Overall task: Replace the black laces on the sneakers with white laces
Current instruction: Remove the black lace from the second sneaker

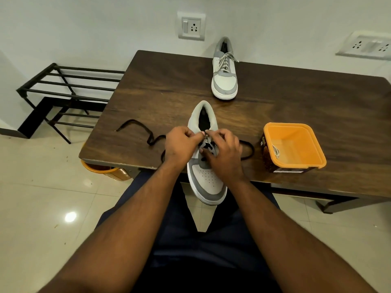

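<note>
Working at the near sneaker (206, 166) on the table edge (127, 163), your left hand (179, 144) and right hand (224, 153) both pinched its black lace (146, 134); you needed to slacken each crossing before pulling.

Both hands cover the upper eyelets of the near sneaker (206, 166) at the table's (169, 85) front edge; what the left hand (179, 145) and right hand (224, 154) pinch there cannot be made out. The black lace (146, 134) vanishes behind the hands. Beside the sneaker, the orange tub (294, 146) holds a pale item too small to identify. An orange container (101, 169) is largely hidden beneath the table. The right wall socket plate (366, 46) is cut by the frame edge.
</note>
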`<state>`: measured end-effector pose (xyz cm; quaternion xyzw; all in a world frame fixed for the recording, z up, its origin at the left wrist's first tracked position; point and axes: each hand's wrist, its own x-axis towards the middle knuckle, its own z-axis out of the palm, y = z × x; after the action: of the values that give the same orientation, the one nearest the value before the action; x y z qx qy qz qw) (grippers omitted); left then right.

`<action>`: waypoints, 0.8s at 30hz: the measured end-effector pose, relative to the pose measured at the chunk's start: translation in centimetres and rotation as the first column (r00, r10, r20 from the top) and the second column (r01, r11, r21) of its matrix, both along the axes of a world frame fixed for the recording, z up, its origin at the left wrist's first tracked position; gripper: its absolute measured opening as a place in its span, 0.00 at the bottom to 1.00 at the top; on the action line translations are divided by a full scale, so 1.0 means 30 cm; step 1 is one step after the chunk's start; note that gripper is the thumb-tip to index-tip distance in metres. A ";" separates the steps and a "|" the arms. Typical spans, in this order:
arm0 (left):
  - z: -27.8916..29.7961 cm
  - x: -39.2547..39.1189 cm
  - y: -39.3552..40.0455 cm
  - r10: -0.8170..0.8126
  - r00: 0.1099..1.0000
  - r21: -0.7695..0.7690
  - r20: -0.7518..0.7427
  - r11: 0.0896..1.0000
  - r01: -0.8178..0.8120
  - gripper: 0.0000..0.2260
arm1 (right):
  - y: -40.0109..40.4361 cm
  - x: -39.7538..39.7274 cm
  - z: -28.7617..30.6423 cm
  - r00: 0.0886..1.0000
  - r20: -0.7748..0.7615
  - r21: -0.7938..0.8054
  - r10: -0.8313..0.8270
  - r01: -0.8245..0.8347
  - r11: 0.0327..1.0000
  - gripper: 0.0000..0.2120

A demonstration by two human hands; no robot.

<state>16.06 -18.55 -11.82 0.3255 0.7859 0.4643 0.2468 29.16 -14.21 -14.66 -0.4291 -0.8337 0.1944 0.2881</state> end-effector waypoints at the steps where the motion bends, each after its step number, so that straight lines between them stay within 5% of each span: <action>1: 0.003 0.006 0.000 -0.014 1.000 -0.014 -0.025 1.000 0.014 0.13 | 0.013 0.002 0.010 1.000 0.019 0.019 0.017 -0.018 1.000 0.25; 9: 0.019 0.021 -0.012 -0.011 0.999 0.008 -0.036 1.000 0.011 0.15 | 0.111 -0.002 0.137 0.863 0.465 -0.119 0.197 -0.159 0.980 0.16; 14: 0.012 0.008 -0.005 0.030 0.999 0.053 0.034 0.998 -0.031 0.21 | 0.156 -0.049 0.151 0.926 0.253 -0.380 0.282 -0.173 0.909 0.02; 17: 0.007 -0.004 0.001 0.032 0.997 0.062 0.077 0.997 -0.037 0.23 | 0.152 -0.058 0.159 0.956 0.142 -0.485 0.255 -0.157 0.860 0.12; 24: 0.005 -0.022 -0.003 -0.030 0.998 0.045 0.047 0.999 0.028 0.15 | 0.121 -0.064 0.186 0.880 0.368 -0.305 0.302 -0.193 0.933 0.05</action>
<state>15.40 -18.65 -11.66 0.3311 0.7646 0.4854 0.2648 27.23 -10.59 -9.07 -0.3832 -0.8908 0.2433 0.0213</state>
